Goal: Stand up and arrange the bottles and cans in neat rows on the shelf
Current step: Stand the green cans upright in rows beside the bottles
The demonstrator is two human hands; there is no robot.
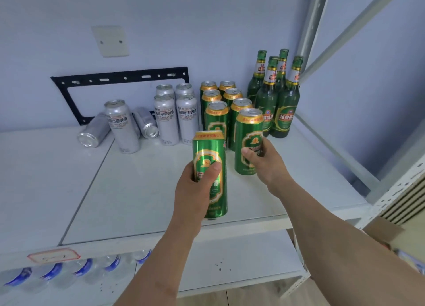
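Observation:
My left hand (195,186) grips a green can (210,154), held upright above the white shelf (138,190). My right hand (264,161) wraps a second green can (249,131) that stands at the front of the right green row. Behind them stand several more green cans (217,112) in two rows. Several green glass bottles (278,98) stand upright at the back right. Several silver cans (176,115) stand left of the green ones, with one lone upright silver can (120,126) further left. Two silver cans lie on their sides: one (94,132) left of it and one (147,123) behind it.
A black metal bracket (119,78) leans on the back wall. A grey shelf post (310,29) rises at the right. Water bottles with blue labels (55,271) show on the lower shelf. A red-bordered label (54,256) is stuck on the shelf's front edge.

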